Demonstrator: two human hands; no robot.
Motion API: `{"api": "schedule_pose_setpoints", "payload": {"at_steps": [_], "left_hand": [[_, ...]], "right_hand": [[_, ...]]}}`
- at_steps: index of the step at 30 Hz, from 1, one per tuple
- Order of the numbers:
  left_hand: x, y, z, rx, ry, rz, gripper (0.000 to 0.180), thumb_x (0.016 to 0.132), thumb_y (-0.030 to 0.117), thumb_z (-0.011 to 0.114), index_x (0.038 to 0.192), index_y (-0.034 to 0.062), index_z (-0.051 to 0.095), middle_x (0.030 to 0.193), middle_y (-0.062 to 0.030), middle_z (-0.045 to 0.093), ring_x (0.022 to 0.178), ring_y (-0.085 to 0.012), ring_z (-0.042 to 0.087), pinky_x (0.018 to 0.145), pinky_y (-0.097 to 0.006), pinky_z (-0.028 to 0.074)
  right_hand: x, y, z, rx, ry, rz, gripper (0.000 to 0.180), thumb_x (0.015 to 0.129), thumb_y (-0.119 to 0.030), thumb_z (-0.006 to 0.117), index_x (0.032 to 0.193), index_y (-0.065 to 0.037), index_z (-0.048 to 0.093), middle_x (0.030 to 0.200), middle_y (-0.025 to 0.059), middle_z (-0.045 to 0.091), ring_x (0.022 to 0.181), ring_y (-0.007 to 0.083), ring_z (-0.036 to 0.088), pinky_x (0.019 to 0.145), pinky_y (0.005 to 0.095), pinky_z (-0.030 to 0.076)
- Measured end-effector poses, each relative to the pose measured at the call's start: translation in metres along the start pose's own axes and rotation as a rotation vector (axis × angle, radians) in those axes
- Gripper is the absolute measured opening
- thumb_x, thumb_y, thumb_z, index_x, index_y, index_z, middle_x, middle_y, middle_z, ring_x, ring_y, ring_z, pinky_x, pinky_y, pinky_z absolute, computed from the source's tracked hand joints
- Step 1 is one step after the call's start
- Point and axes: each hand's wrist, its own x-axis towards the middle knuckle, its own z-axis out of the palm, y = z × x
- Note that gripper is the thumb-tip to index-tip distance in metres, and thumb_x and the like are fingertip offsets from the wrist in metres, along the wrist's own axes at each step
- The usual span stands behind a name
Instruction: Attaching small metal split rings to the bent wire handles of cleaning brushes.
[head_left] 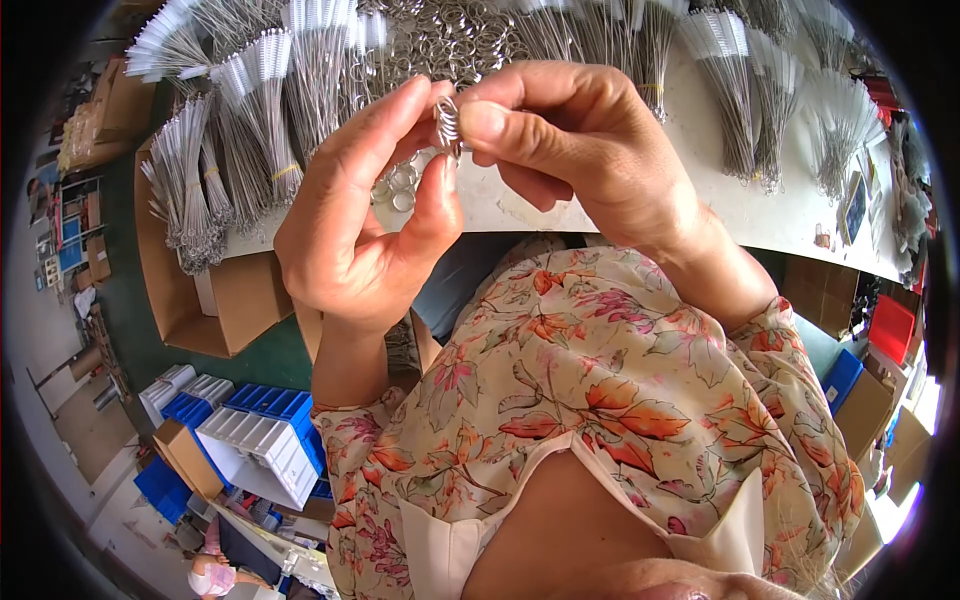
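Above the near edge of the white table, my two hands meet at a small stack of shiny metal rings (447, 124). My right hand (590, 140) pinches the rings from the right between thumb and forefinger, its other fingers curled beneath. My left hand (355, 220) is curved around their left side, with fingertips at the top and thumb at the bottom. Behind the hands spreads a large heap of similar metal rings (445, 40). A few loose rings (400, 185) show below it, partly hidden by my left hand.
Bundles of thin wire brushes with white bristles lie at the left (265, 110) and right (728, 90) of the table (640, 205). An open cardboard box (235, 315) stands below its left edge. Blue and white plastic bins (265, 450) are stacked at lower left; another person (212, 575) appears beyond.
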Motion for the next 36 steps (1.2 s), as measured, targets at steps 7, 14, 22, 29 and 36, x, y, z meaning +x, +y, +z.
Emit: {"api": "schedule_pose_setpoints", "payload": {"at_steps": [7, 14, 22, 29, 36], "left_hand": [[0.005, -0.003, -0.010, -0.092, -0.053, -0.116, 0.033, 0.075, -0.011, 0.059, 0.107, -0.0106, 0.057, 0.102, -0.0184, 0.062, 0.088, -0.0198, 0.063, 0.075, -0.027, 0.053], [0.022, -0.050, -0.039, 0.200, -0.561, -0.642, 0.027, 0.083, 0.003, 0.060, 0.109, -0.0034, 0.057, 0.099, -0.0099, 0.064, 0.086, -0.0148, 0.062, 0.076, -0.024, 0.049], [0.025, -0.130, -0.026, 1.081, -0.593, -0.558, 0.026, 0.077, 0.032, 0.064, 0.080, 0.0062, 0.066, 0.070, -0.0088, 0.064, 0.066, -0.0228, 0.063, 0.060, -0.033, 0.046], [0.021, -0.136, -0.027, 1.010, -0.482, -0.602, 0.021, 0.076, 0.027, 0.058, 0.078, 0.0076, 0.065, 0.076, -0.0130, 0.065, 0.075, -0.0316, 0.062, 0.065, -0.038, 0.047], [0.030, -0.127, -0.015, 1.010, -0.513, -0.726, 0.035, 0.083, 0.038, 0.054, 0.082, 0.0045, 0.064, 0.083, -0.0140, 0.065, 0.081, -0.0336, 0.061, 0.071, -0.041, 0.048]], "right_hand": [[0.009, 0.003, -0.007, -0.166, -0.027, 0.004, 0.018, 0.082, -0.018, 0.066, 0.085, 0.000, 0.066, 0.065, 0.0004, 0.058, 0.052, 0.0046, 0.046, 0.047, 0.0196, 0.038], [-0.002, 0.082, -0.035, -1.061, 0.120, -0.532, 0.009, 0.073, -0.012, 0.068, 0.078, -0.006, 0.064, 0.070, 0.0037, 0.059, 0.059, 0.0187, 0.057, 0.051, 0.0274, 0.044], [-0.008, 0.112, -0.059, -1.327, -0.049, -0.669, 0.015, 0.070, -0.019, 0.068, 0.081, -0.011, 0.061, 0.079, 0.0003, 0.055, 0.080, 0.0181, 0.054, 0.071, 0.0323, 0.043], [0.060, 0.036, -0.140, -1.413, 0.502, -0.234, 0.021, 0.081, -0.029, 0.058, 0.086, -0.010, 0.066, 0.082, 0.0096, 0.065, 0.074, 0.0291, 0.063, 0.067, 0.0393, 0.050], [0.083, 0.034, -0.162, -1.516, 0.495, 0.056, 0.029, 0.074, -0.037, 0.060, 0.090, -0.014, 0.068, 0.083, 0.0077, 0.066, 0.079, 0.0269, 0.063, 0.071, 0.0382, 0.049]]}}
